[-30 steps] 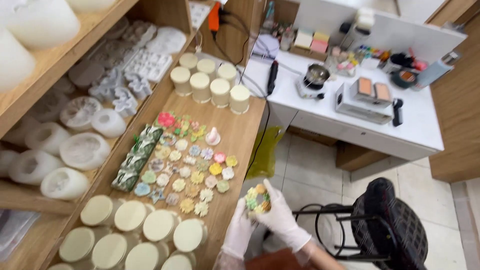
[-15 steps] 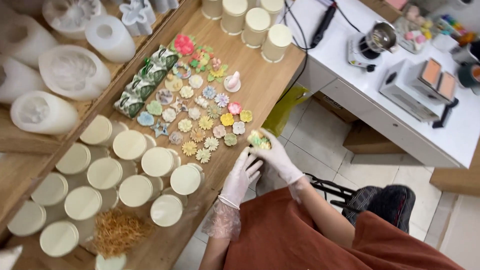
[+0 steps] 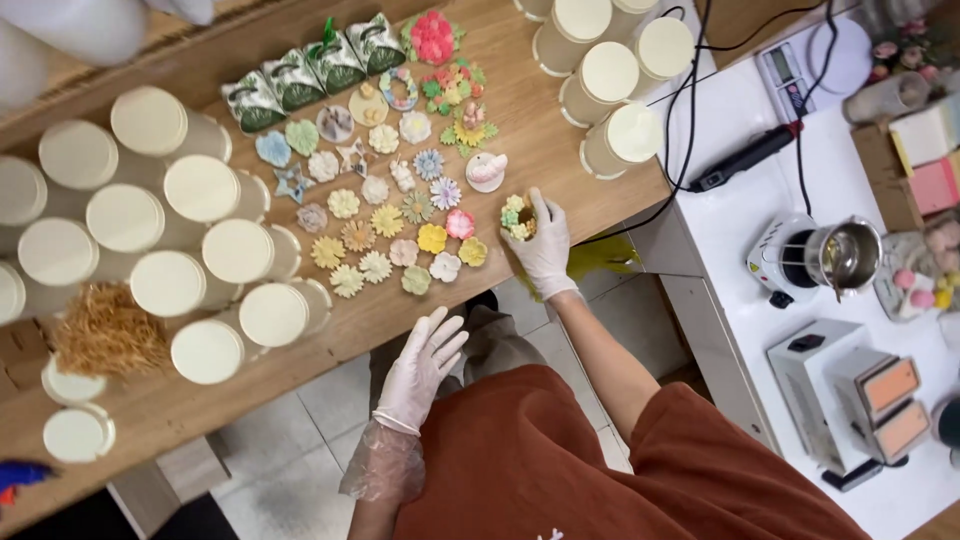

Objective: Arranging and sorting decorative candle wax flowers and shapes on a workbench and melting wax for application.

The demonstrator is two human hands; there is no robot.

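Wooden and long, the workbench runs across the room, crowded with pale cylindrical candles standing upright in clusters at both ends. Between the clusters lie rows of small wax flowers in pastel yellow, pink, blue and green, laid flat in loose lines, and beyond them a row of green-and-white patterned wrapped pieces. A heap of straw-coloured shredded filler sits near the candles at the left end.

The person, in a rust-coloured top and thin white gloves, stands at the bench's edge. Their right hand is closed around a small multi-coloured flower cluster (yellow, green and white, as far as I can make out), holding it just over the bench top beside the last row of flowers, close to a white dome-shaped piece. Their left hand hangs with fingers spread and nothing in it, off the bench, just below its near edge.

To the right stands a white counter with a small metal melting pot on a warmer, a black corded tool and a grey device with orange blocks on it.
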